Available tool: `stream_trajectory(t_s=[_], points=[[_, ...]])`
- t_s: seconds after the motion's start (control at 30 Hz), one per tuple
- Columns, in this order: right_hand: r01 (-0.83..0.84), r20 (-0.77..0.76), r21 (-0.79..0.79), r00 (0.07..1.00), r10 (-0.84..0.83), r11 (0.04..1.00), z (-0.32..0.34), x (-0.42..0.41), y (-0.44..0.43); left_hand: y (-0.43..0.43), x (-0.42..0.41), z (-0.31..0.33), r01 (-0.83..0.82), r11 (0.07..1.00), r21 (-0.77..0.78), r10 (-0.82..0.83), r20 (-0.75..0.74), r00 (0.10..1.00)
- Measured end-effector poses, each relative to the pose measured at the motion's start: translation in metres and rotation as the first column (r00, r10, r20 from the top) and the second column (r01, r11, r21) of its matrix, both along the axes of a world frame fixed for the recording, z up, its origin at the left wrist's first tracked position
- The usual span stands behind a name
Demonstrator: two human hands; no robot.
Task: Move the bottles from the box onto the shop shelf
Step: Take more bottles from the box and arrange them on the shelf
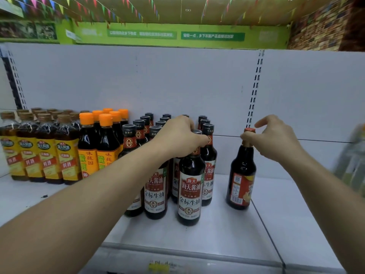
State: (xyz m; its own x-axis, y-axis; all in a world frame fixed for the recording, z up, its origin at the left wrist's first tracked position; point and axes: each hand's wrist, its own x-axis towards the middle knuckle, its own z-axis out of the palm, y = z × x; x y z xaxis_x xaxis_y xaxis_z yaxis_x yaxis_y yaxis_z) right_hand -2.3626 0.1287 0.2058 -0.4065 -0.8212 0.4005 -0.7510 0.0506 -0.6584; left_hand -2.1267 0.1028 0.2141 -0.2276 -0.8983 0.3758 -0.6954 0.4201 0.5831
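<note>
Dark glass sauce bottle with red cap and label [242,175], upright on the white shop shelf [227,234], just right of the block of black-capped soy-sauce bottles [209,169]. Right hand [274,139] — fingers [246,138] pinching its neck; left hand [179,135] grasps the neck of the block's front bottle [189,186]. Likely heavy, rigid, slippery, breakable — hold at the neck.

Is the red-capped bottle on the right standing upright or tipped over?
Upright: the red-capped bottle stands on its base on the shelf, cap uppermost, the right hand gripping its neck.
</note>
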Motion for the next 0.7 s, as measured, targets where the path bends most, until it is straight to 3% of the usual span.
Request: stream_trajectory(t_s=[0.1,0.33,0.5,0.57,0.7], points=[[-0.063,0.053,-0.079,0.996,0.067,0.995,-0.014,0.014,0.019,0.001,0.001,0.002,0.007,1.0,0.0,-0.007,0.033,0.999],[-0.355,0.239,0.141,0.918,0.316,0.924,-0.097,0.057,0.031,0.006,0.001,0.006,0.004,0.999,-0.05,0.006,0.198,0.98],[-0.396,0.203,0.154,0.909,0.363,0.905,-0.139,0.08,0.029,0.013,0.003,0.002,-0.022,0.988,-0.152,0.059,0.241,0.969],[-0.409,0.246,0.107,0.894,0.374,0.906,-0.149,0.087,0.03,0.022,0.008,-0.001,-0.034,0.976,-0.216,0.079,0.201,0.976],[-0.417,0.286,0.042,0.876,0.389,0.908,-0.158,0.091,0.029,0.048,0.03,-0.029,-0.053,0.96,-0.273,0.041,-0.049,0.998]])
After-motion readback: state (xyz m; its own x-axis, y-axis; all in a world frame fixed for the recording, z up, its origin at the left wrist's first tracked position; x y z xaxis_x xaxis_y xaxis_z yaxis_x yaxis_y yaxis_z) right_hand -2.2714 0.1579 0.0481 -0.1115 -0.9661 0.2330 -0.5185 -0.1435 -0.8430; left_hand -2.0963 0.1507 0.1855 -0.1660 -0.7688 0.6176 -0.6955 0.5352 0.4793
